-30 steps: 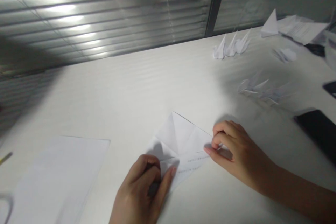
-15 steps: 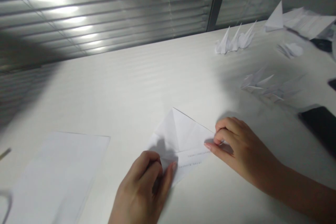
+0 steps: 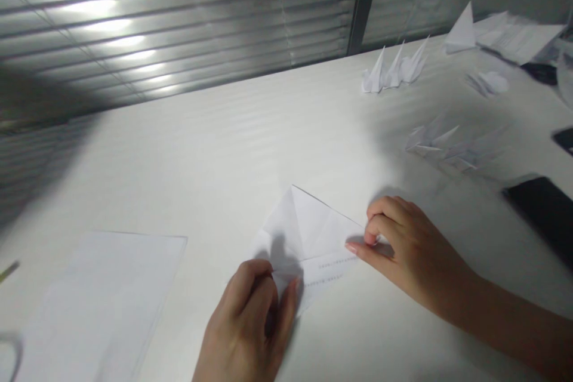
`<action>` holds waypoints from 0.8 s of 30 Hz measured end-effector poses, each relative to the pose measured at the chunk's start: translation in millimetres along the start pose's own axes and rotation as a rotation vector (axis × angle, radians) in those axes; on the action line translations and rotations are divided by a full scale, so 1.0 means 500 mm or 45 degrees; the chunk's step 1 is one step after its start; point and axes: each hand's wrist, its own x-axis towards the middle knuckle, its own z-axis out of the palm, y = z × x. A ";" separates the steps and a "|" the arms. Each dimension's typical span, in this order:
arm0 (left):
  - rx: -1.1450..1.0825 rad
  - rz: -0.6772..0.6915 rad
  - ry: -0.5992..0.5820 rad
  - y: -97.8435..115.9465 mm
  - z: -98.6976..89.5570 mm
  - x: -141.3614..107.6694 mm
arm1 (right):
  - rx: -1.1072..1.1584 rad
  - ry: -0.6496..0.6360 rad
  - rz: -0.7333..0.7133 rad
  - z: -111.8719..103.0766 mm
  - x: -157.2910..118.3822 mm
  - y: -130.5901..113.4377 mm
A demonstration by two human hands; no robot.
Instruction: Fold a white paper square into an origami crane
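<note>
A creased sheet of white paper point(image 3: 308, 227), partly folded and with lines of print on its lower part, lies on the white table between my hands. My left hand point(image 3: 250, 316) is closed on its lower left side, thumb on top and fingers curled. At the right corner, my right hand point(image 3: 398, 239) pinches the paper between thumb and bent fingers. The corners inside both hands are hidden. One point of the paper faces away from me, toward the window.
Blank paper point(image 3: 102, 292) lies at left, near a pen-like tip point(image 3: 9, 270). Folded paper cranes point(image 3: 394, 71) stand at the back right, with more paper figures point(image 3: 430, 137) nearer. A black phone-like object point(image 3: 544, 215) lies at right. Blinds point(image 3: 201, 18) border the table's far edge.
The whole view has shifted slightly, so the far objects appear a little further left. Both hands keep their hold on the paper, and its folds look the same.
</note>
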 end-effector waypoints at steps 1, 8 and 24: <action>0.002 0.004 -0.006 -0.001 0.001 -0.001 | -0.001 0.005 0.008 0.000 0.000 0.001; -0.020 0.014 -0.001 -0.003 0.006 -0.002 | 0.032 0.013 0.057 0.001 0.000 0.001; 0.407 0.898 -0.369 -0.009 -0.006 0.050 | 0.081 0.014 0.095 0.005 0.011 0.006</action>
